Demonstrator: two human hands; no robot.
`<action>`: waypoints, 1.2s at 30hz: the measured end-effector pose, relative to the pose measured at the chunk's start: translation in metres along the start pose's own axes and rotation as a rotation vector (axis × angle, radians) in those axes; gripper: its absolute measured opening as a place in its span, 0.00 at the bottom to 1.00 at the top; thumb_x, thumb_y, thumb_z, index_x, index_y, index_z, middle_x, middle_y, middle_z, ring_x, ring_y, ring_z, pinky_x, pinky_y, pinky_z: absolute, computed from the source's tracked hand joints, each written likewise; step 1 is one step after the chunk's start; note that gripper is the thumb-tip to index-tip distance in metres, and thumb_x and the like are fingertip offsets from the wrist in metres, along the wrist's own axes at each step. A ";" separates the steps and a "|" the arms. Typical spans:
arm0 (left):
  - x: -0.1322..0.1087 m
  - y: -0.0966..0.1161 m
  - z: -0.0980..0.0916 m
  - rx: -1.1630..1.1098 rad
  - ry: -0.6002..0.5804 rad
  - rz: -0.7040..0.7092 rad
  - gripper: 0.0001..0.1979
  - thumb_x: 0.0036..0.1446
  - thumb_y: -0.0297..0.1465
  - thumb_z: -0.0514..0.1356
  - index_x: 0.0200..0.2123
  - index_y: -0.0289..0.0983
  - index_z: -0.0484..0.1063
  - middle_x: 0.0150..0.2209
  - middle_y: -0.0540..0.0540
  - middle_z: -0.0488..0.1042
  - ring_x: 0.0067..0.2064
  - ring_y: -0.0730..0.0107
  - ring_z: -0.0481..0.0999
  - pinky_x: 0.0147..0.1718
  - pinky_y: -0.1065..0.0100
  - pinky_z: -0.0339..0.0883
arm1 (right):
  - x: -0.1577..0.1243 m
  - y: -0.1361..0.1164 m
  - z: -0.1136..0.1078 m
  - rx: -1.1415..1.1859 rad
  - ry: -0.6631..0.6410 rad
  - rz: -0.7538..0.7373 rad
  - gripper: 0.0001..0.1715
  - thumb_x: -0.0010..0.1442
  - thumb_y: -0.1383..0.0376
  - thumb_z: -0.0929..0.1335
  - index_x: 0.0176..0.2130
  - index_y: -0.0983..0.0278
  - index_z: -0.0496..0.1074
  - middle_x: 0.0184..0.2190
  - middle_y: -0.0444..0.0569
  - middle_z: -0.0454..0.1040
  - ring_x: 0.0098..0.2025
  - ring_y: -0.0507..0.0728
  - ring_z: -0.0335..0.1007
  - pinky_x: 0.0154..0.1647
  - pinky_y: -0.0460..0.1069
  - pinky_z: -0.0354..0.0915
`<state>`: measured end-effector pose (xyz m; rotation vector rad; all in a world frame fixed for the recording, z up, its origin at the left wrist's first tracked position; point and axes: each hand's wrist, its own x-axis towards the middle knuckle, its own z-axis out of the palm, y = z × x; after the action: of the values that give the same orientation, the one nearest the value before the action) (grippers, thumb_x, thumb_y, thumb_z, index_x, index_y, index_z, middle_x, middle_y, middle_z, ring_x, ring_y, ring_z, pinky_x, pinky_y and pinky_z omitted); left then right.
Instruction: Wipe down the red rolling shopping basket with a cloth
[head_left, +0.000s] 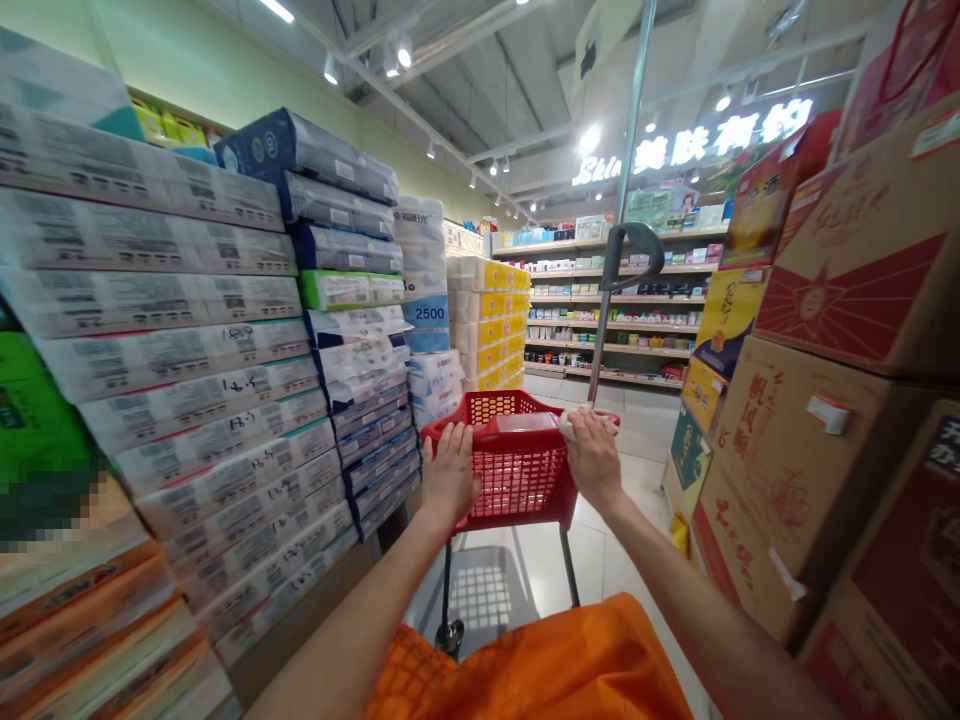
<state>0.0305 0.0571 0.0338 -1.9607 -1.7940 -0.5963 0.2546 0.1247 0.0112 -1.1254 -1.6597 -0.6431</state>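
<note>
A red plastic shopping cart (519,482) on dark metal legs stands right in front of me. My left hand (449,472) lies over the left corner of its rim, fingers bent over the edge. At the right corner, my right hand (594,455) is closed on a crumpled white cloth (568,428) pressed against the rim. Just beyond that hand rises a tall metal pole (609,290) with a grey looped handle (634,256); its lower end is hidden. The basket's inside shows only in part through the mesh.
Stacked tissue packs (225,380) line the left side, with yellow-and-white packs (491,320) farther on. Piled cardboard boxes (825,420) edge the right side. Pale floor tiles (634,425) run between them toward stocked shelves (562,290) at the back.
</note>
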 end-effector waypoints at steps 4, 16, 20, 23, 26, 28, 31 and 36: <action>0.000 0.001 0.001 -0.013 0.005 0.052 0.32 0.47 0.29 0.51 0.58 0.33 0.53 0.60 0.43 0.56 0.61 0.60 0.51 0.59 0.50 0.40 | -0.002 -0.032 0.005 0.089 -0.037 -0.156 0.20 0.60 0.68 0.57 0.50 0.66 0.65 0.54 0.53 0.63 0.60 0.59 0.50 0.58 0.58 0.50; -0.003 -0.004 0.005 0.011 0.058 -0.019 0.32 0.48 0.30 0.54 0.57 0.31 0.52 0.60 0.39 0.55 0.62 0.58 0.49 0.58 0.56 0.46 | -0.003 -0.040 0.008 0.134 -0.033 -0.149 0.19 0.61 0.68 0.57 0.50 0.67 0.65 0.53 0.55 0.64 0.60 0.60 0.49 0.58 0.59 0.51; -0.005 -0.003 0.006 0.019 0.054 0.016 0.32 0.47 0.29 0.54 0.58 0.32 0.52 0.60 0.40 0.55 0.62 0.59 0.48 0.59 0.55 0.45 | 0.003 -0.041 0.009 0.130 -0.028 -0.109 0.19 0.61 0.67 0.57 0.50 0.65 0.65 0.52 0.54 0.65 0.58 0.60 0.52 0.57 0.60 0.51; -0.007 0.003 0.009 0.003 0.079 0.002 0.32 0.47 0.29 0.53 0.58 0.30 0.52 0.60 0.40 0.54 0.62 0.58 0.47 0.59 0.55 0.44 | 0.005 -0.035 0.006 0.091 0.007 0.003 0.19 0.60 0.68 0.56 0.50 0.67 0.64 0.52 0.57 0.65 0.58 0.61 0.53 0.56 0.61 0.52; -0.007 0.009 0.009 -0.016 0.096 0.007 0.33 0.46 0.27 0.53 0.58 0.29 0.53 0.60 0.40 0.54 0.62 0.59 0.47 0.59 0.55 0.44 | 0.002 -0.049 0.004 0.124 -0.044 -0.094 0.20 0.60 0.69 0.57 0.50 0.67 0.64 0.53 0.56 0.64 0.59 0.60 0.50 0.58 0.60 0.50; -0.008 0.011 0.009 -0.027 0.085 0.021 0.32 0.46 0.27 0.53 0.57 0.30 0.53 0.60 0.41 0.54 0.62 0.59 0.47 0.59 0.55 0.44 | 0.001 -0.059 0.005 0.154 -0.081 -0.186 0.20 0.59 0.69 0.58 0.51 0.67 0.64 0.53 0.54 0.64 0.60 0.60 0.49 0.59 0.59 0.48; -0.009 0.012 0.007 -0.048 0.067 0.042 0.33 0.46 0.27 0.53 0.58 0.29 0.53 0.60 0.41 0.54 0.62 0.59 0.48 0.59 0.55 0.44 | 0.003 -0.052 0.005 0.144 -0.074 -0.160 0.20 0.60 0.68 0.58 0.50 0.67 0.64 0.52 0.55 0.64 0.59 0.60 0.51 0.58 0.59 0.50; -0.011 0.023 0.005 -0.064 0.086 0.044 0.33 0.47 0.28 0.53 0.58 0.29 0.52 0.60 0.40 0.54 0.62 0.58 0.48 0.59 0.54 0.43 | 0.004 -0.035 0.002 0.096 -0.022 -0.017 0.19 0.60 0.68 0.57 0.49 0.69 0.66 0.51 0.58 0.65 0.58 0.61 0.52 0.58 0.61 0.50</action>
<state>0.0526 0.0490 0.0229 -1.9797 -1.6959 -0.7209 0.2224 0.1128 0.0179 -1.0540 -1.7023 -0.5571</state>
